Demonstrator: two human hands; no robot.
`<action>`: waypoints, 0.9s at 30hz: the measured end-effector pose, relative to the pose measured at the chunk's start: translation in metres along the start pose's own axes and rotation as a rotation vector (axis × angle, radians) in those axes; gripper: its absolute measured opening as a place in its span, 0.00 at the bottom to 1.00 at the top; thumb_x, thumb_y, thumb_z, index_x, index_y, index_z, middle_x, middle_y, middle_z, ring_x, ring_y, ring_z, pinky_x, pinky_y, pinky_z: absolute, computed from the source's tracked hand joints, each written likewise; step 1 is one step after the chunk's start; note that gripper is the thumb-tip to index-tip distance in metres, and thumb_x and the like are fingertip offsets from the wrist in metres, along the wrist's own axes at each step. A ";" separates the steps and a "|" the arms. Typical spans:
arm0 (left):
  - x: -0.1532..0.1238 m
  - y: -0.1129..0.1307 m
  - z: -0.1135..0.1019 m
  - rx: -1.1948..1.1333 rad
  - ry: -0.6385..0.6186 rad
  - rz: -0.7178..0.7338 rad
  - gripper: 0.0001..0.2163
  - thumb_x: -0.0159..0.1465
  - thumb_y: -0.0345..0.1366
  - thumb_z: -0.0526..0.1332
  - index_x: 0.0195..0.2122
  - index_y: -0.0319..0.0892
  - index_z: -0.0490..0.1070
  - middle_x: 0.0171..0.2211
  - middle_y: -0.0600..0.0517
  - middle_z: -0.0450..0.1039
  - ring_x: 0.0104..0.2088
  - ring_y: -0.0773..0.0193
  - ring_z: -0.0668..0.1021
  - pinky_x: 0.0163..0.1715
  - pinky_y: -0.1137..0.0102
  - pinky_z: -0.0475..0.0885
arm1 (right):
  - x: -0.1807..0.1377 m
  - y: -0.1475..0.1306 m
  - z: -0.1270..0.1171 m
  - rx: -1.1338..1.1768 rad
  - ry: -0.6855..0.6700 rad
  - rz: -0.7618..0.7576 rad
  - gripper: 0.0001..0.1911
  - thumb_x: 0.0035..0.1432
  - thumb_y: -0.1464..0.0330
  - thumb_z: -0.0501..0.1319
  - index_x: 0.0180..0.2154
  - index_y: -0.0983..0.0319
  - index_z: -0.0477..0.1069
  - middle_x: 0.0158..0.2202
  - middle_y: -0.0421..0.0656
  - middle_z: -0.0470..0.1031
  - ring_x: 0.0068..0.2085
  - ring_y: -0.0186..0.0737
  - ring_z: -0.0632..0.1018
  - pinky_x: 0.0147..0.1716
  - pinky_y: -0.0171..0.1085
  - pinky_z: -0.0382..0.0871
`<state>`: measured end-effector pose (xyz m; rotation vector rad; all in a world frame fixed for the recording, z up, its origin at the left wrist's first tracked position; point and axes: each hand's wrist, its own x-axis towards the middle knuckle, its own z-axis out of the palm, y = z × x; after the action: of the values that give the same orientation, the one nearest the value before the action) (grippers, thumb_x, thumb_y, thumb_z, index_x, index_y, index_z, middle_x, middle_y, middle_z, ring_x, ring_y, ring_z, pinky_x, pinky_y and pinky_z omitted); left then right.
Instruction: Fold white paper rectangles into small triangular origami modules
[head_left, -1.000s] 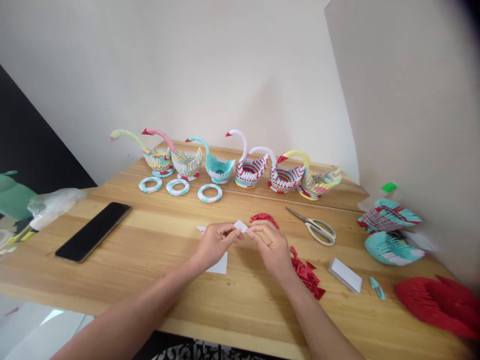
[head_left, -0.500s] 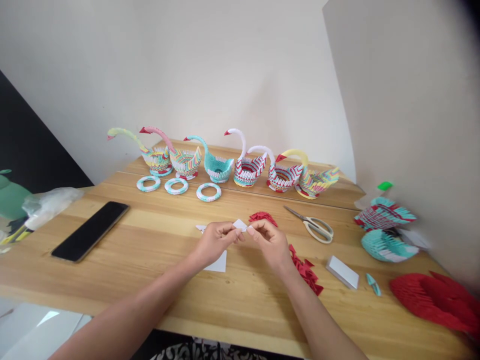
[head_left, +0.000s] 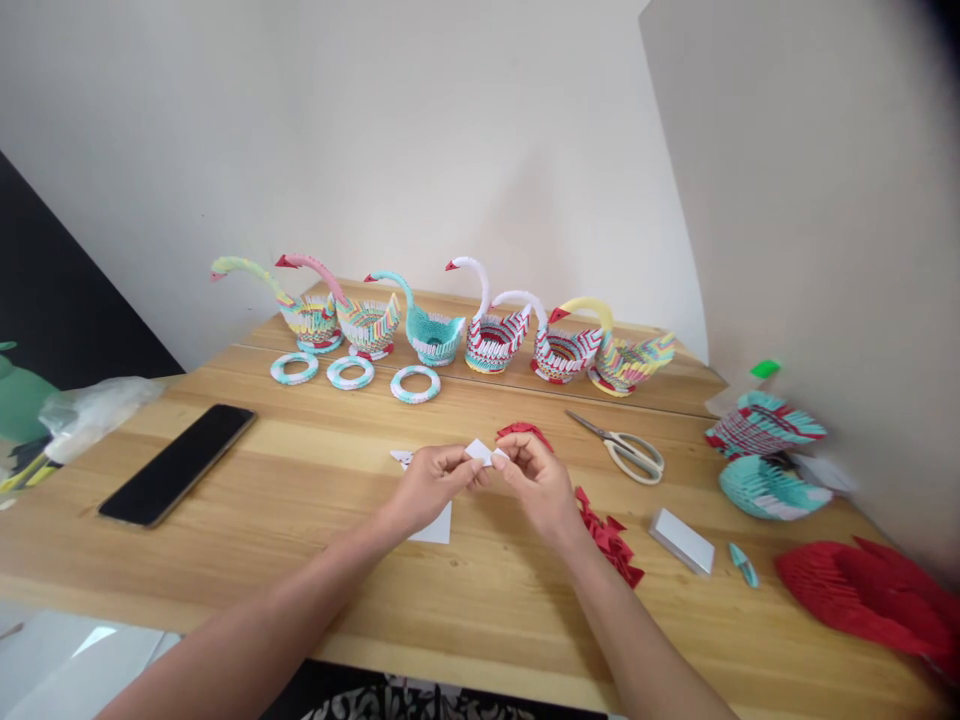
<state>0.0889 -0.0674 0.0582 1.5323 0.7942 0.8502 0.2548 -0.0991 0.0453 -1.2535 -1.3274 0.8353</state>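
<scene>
Between my two hands is a small folded piece of white paper (head_left: 478,451). My left hand (head_left: 435,483) pinches its left side between thumb and fingers. On the right edge of the paper, my right hand (head_left: 536,480) has thumb and forefinger closed. Under my left wrist lies a flat white sheet (head_left: 436,526), partly hidden by the arm. Some small white folded pieces (head_left: 402,458) rest just behind my left hand. Red folded paper pieces (head_left: 525,433) lie behind my right hand, and a second red pile (head_left: 611,540) sits beside my right wrist.
Paper swans (head_left: 499,340) stand in a row at the back, with rings (head_left: 416,384) before them. A phone (head_left: 178,463) lies left. Scissors (head_left: 626,452), a white paper stack (head_left: 682,541), a turquoise piece (head_left: 744,565), a turquoise basket shape (head_left: 772,490) and a red one (head_left: 855,600) are right.
The view has shifted slightly. Both hands stay pinched on the white paper in nearly the same place, and a little more of its right corner shows by my right fingers.
</scene>
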 end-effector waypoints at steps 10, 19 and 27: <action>0.003 0.003 -0.001 -0.180 0.064 -0.085 0.11 0.56 0.41 0.63 0.25 0.38 0.71 0.25 0.53 0.72 0.26 0.69 0.71 0.31 0.72 0.66 | -0.006 0.002 0.007 -0.048 -0.030 -0.050 0.15 0.56 0.65 0.60 0.45 0.61 0.68 0.31 0.41 0.72 0.34 0.38 0.74 0.37 0.38 0.69; 0.002 0.005 -0.003 -0.132 -0.033 -0.106 0.10 0.54 0.39 0.64 0.25 0.38 0.69 0.24 0.53 0.72 0.26 0.68 0.74 0.31 0.73 0.68 | -0.003 0.004 0.001 -0.008 -0.090 0.027 0.15 0.55 0.62 0.62 0.43 0.61 0.71 0.35 0.43 0.74 0.36 0.39 0.75 0.38 0.38 0.70; 0.003 0.004 -0.002 -0.262 -0.041 -0.223 0.15 0.53 0.46 0.67 0.31 0.37 0.73 0.23 0.51 0.75 0.24 0.66 0.77 0.30 0.72 0.71 | -0.002 0.002 0.002 0.007 0.013 0.045 0.20 0.52 0.63 0.64 0.47 0.61 0.71 0.34 0.42 0.76 0.36 0.40 0.76 0.39 0.40 0.71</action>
<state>0.0889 -0.0646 0.0624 1.2023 0.7750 0.7238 0.2531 -0.1004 0.0424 -1.2855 -1.2898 0.8611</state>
